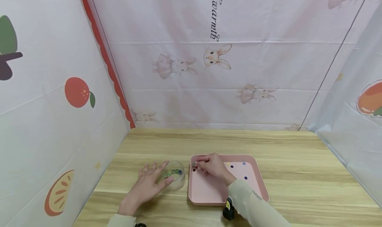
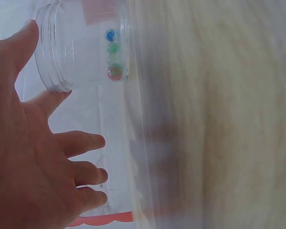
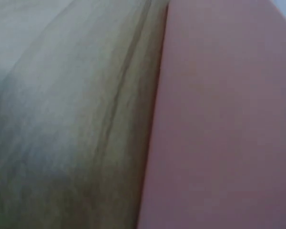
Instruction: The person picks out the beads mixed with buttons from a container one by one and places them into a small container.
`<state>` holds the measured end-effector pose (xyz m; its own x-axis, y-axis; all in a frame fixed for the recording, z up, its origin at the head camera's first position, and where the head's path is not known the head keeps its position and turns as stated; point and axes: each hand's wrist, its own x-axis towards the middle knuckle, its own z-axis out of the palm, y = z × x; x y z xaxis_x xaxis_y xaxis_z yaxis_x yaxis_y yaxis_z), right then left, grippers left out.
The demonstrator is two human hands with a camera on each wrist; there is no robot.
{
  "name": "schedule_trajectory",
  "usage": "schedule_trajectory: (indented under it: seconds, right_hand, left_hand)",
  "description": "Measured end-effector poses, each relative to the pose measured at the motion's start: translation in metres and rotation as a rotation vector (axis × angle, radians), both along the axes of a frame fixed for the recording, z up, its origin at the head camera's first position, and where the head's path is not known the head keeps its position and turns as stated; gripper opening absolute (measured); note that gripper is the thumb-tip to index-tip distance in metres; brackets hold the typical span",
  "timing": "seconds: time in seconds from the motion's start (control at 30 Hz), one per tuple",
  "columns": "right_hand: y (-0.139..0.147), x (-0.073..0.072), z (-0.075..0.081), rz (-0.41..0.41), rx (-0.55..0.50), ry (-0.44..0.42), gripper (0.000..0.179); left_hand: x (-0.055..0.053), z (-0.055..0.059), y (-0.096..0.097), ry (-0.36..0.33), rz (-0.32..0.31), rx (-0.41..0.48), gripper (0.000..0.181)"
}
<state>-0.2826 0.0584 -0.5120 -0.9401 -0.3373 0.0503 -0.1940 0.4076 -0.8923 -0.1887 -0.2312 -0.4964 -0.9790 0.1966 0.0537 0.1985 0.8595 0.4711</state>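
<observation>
A clear round jar stands on the table left of the tray, with several glass marbles, green, blue and reddish, at its bottom. My left hand holds it by the rim between thumb and index finger; the other fingers stretch out beside it. My right hand is over the far left corner of the pink tray, fingers bent and tips right at a greenish marble. I cannot tell whether they pinch it. A red and a black small round piece lie close by.
Several flat round pieces, dark blue, light blue and yellow, lie in the tray's right part. The wooden table is bounded by printed cloth walls at the back and sides. The right wrist view shows only the tray's side wall and tabletop.
</observation>
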Motion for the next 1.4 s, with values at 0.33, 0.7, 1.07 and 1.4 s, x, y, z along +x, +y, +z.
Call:
schedule_trajectory:
  seconds: [0.33,0.7,1.07,1.4]
  right_hand:
    - [-0.002,-0.004,-0.007,0.040,0.081,0.011,0.016]
    - [-0.006,-0.006,-0.008,-0.015,0.127,0.030,0.018]
    - [-0.011,-0.007,-0.009,-0.051,0.247,0.146,0.016]
    - [-0.017,-0.007,-0.012,-0.076,0.372,0.248,0.012]
  left_hand:
    - [0.000,0.001,0.001,0.012,-0.002,-0.002,0.075]
    - [-0.001,0.000,0.000,0.001,0.003,-0.005,0.075]
    - [0.000,0.002,0.000,-0.009,-0.001,0.001,0.074]
    - [0.000,0.002,-0.001,-0.011,0.003,0.000,0.075]
